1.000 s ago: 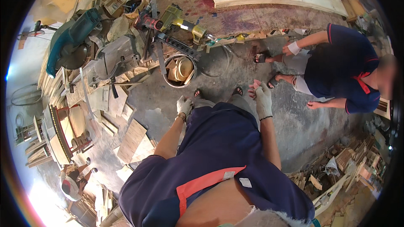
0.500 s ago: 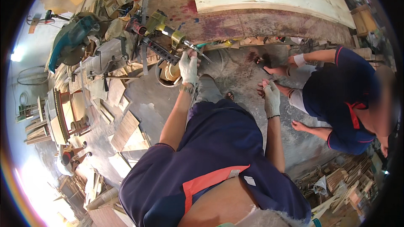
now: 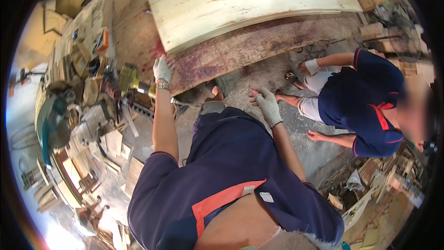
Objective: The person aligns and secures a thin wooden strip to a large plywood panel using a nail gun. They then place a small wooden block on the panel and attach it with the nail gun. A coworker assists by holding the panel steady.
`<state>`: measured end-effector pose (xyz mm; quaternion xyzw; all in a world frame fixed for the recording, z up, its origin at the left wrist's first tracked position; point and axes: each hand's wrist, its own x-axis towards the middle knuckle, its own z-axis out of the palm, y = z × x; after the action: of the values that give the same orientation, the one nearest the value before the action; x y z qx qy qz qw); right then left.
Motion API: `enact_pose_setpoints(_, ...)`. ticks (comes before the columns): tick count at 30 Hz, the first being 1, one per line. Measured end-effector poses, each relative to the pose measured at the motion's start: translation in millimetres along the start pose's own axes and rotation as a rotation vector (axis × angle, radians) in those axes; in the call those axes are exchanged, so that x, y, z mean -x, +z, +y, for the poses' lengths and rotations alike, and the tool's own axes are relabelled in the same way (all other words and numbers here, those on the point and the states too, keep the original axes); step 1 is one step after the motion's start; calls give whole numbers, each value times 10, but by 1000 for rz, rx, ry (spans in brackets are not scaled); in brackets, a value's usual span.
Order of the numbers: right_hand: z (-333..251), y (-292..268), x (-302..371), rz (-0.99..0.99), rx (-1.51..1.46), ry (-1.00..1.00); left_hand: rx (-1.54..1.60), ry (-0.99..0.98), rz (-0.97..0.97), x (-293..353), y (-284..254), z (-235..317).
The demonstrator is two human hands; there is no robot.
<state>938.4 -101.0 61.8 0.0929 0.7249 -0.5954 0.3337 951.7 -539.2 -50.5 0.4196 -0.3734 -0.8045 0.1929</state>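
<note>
My left hand [image 3: 163, 70], in a white knit glove, is held out beside the near left corner of a stacked pale plywood sheet [image 3: 249, 4]. Its fingers look loosely apart, and I see nothing in them; whether the tips touch the worktable edge I cannot tell. My right hand [image 3: 268, 105], gloved with bare fingertips, hovers above the floor in front of my body, its fingers spread and holding nothing. Under my left forearm lies a yellow-green power tool [image 3: 129, 81], its middle hidden by the arm and its metal tip showing on the far side.
The stained worktable [image 3: 231, 55] carries the plywood. A co-worker [image 3: 351, 97] stands at the right. At the left are a teal mitre saw [image 3: 53, 120], an orange box [image 3: 102, 40] and wood offcuts [image 3: 111, 143]. Scrap wood [image 3: 374, 185] is heaped at the lower right.
My view has swung to the right. My left hand has moved from the power tool's tip to the plywood's corner. My right hand's fingers have spread from a curled pose.
</note>
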Motion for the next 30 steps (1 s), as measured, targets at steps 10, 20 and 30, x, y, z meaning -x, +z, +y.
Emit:
enact_pose_setpoints(10,-576,-18,-773,51,2,-68,-256,70,117,-68,168,-30)
enact_pose_setpoints(20,-1484,-663,-1486,-129,10,-386,-439,71,281,-38,253,-73)
enact_pose_setpoints(30,-2906,-1303,-1945,32,147,-574,-593,382,563,165,464,82)
